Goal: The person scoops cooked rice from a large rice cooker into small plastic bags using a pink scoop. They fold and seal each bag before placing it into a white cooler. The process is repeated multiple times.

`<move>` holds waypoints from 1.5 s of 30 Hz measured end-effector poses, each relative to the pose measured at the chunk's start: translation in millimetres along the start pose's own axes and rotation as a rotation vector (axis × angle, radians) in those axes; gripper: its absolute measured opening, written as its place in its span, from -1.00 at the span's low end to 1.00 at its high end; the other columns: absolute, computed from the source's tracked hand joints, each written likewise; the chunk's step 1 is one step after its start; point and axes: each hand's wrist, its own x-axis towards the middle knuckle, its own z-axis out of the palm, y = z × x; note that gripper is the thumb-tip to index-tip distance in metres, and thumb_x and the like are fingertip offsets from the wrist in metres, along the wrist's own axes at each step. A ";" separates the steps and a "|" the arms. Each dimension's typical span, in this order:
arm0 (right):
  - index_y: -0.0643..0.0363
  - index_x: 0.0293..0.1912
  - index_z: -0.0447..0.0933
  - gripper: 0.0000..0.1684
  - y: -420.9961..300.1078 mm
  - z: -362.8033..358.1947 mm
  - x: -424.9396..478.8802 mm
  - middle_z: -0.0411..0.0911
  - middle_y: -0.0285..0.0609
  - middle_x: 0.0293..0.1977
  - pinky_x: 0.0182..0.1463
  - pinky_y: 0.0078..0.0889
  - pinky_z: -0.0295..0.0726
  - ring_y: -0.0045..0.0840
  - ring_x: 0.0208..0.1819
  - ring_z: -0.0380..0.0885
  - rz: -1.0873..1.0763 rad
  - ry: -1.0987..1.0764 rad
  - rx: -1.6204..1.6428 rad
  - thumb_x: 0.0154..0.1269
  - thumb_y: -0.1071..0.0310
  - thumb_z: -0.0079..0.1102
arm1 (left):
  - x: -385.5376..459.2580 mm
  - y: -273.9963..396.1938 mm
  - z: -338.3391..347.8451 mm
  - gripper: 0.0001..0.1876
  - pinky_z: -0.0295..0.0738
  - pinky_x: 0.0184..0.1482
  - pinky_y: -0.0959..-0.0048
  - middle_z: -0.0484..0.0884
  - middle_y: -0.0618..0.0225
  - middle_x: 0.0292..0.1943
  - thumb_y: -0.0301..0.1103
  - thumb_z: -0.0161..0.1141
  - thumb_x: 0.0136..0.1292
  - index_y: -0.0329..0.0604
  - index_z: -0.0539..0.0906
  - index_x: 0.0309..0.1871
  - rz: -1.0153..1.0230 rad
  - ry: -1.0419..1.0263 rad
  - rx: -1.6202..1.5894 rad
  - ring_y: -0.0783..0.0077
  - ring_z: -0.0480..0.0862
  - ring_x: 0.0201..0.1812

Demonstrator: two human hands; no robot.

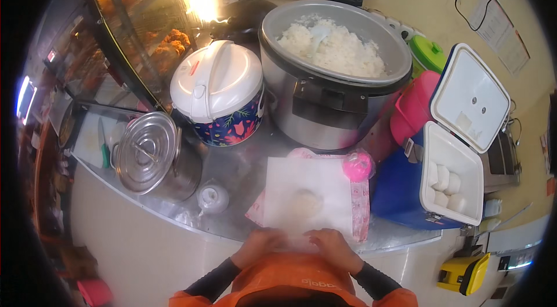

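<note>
A white paper sheet (311, 176) lies on printed pink paper (360, 220) at the counter's front edge, with a blurred pale mound, perhaps rice, on it (307, 203). At the sheet's near edge, my left hand (267, 239) and my right hand (329, 244) bend their fingers around the paper; the fingertips are blurred and partly hidden. Beyond the sheet stands a large open rice cooker (304, 111), holding white rice (343, 50) and a pale scoop (320, 35). A pink ball-shaped thing in clear plastic (358, 165) rests on the sheet's far right corner.
On the right is an open blue cooler box (396, 194) holding several white wrapped packets (448, 183). A floral rice cooker (230, 126), a lidded steel pot (148, 152) and a small clear plastic bag (212, 197) stand left. A green-handled knife (105, 155) lies on a white board (87, 144).
</note>
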 end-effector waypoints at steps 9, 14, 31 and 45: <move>0.16 -0.15 0.57 -0.69 2.8 -36.4 29.6 0.61 -0.07 -0.43 -0.25 -0.41 0.54 -0.33 -0.41 0.59 0.178 -0.030 0.308 0.01 0.45 0.26 | 7.6 -21.6 -7.9 -0.80 0.51 -0.19 0.49 0.69 0.27 -0.29 -0.35 0.26 0.17 -0.27 0.66 -0.22 -0.067 0.168 -0.221 0.41 0.65 -0.27; 0.15 -0.12 0.57 -0.67 39.2 -70.5 36.9 0.62 -0.20 -0.42 -0.24 -0.61 0.49 -0.64 -0.38 0.57 0.359 0.135 0.389 0.03 0.46 0.30 | 34.4 -27.7 -8.4 -0.82 0.42 -0.38 0.57 0.57 0.48 -0.51 -0.33 0.14 0.28 -0.30 0.60 -0.27 -0.224 0.365 -0.540 0.64 0.50 -0.46; 0.26 0.33 0.06 -0.30 23.1 25.8 46.4 -0.01 -0.01 0.37 0.39 0.01 -0.05 -0.25 0.40 -0.03 -0.084 0.017 -0.472 0.33 0.10 -0.08 | -6.7 -23.5 38.2 -0.73 0.44 -0.04 0.39 0.56 0.25 -0.12 -0.48 0.05 0.27 -0.25 0.46 0.03 -0.102 0.213 -0.368 0.34 0.55 -0.05; 0.30 0.32 0.08 -0.29 13.6 1.9 66.2 0.00 0.06 0.36 0.41 0.06 -0.19 -0.19 0.42 -0.08 -0.041 0.078 -0.313 0.33 0.10 -0.04 | 113.8 -82.4 -22.3 -0.73 0.47 -0.27 0.62 0.61 0.40 -0.26 -0.29 0.16 0.26 -0.30 0.60 -0.10 -0.318 0.242 -0.580 0.64 0.57 -0.24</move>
